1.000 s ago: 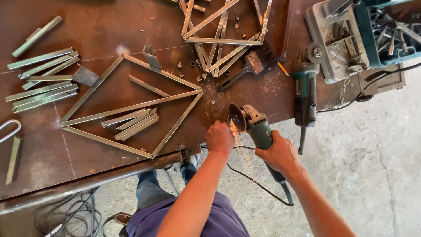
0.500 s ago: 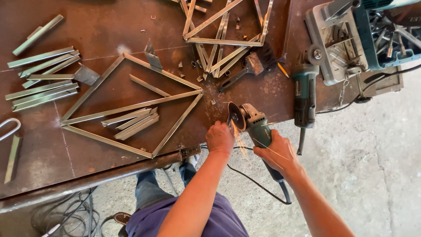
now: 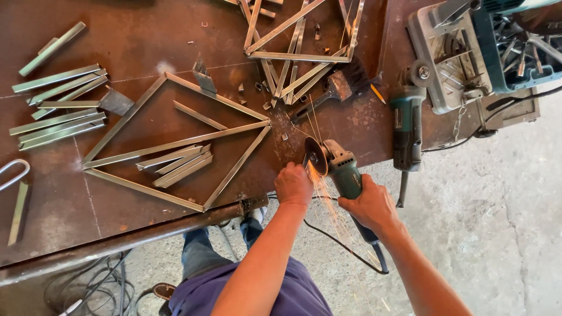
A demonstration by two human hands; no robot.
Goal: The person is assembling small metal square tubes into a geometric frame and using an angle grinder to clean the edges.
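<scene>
At the rusty brown steel bench's (image 3: 146, 41) near edge, the right hand (image 3: 370, 206) grips the green-bodied angle grinder (image 3: 338, 167) while the left hand (image 3: 294, 184) closes over something small, unidentifiable, steadying it against the sparking disc.

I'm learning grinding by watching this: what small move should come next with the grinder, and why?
Probably keep the disc steady on the small piece pinched in the left hand and ease pressure slightly. Sparks stream down toward the body, and the left fingers sit very close to the disc, while the right hand grips the angle grinder.
</scene>
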